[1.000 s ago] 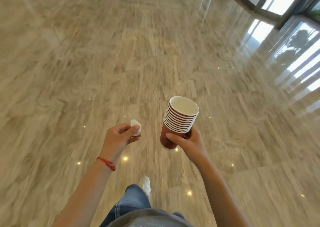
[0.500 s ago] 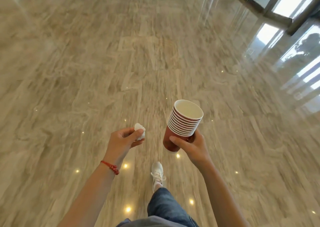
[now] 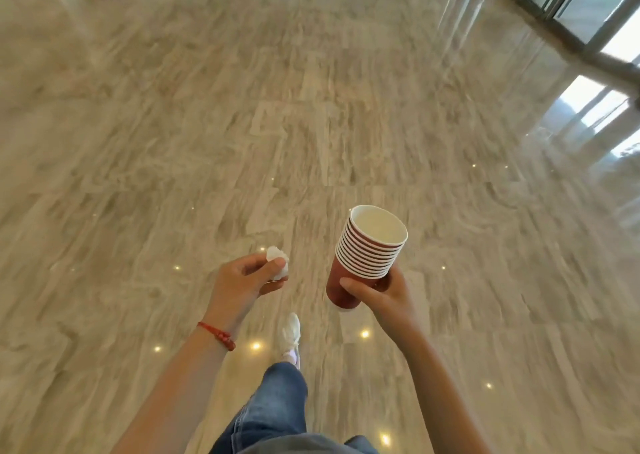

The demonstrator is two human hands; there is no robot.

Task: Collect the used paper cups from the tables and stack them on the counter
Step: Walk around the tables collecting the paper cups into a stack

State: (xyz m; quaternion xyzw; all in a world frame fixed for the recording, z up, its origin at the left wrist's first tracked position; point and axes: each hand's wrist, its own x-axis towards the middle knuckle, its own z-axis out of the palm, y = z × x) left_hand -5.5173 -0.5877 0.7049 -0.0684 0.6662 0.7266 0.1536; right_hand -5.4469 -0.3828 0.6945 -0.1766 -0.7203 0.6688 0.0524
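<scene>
Floor [image 3: 173, 124] is mostly motion blur, glass doors [image 3: 585, 6] get cut off top right, and the white wad [image 3: 277, 265] is half buried in the left hand's [image 3: 242, 285] fingers.

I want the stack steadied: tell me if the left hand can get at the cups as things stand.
Probably not cleanly. The left hand is shut on a crumpled white tissue, so its fingers are taken. The gap to the stack of red paper cups in the right hand looks open, though.
</scene>
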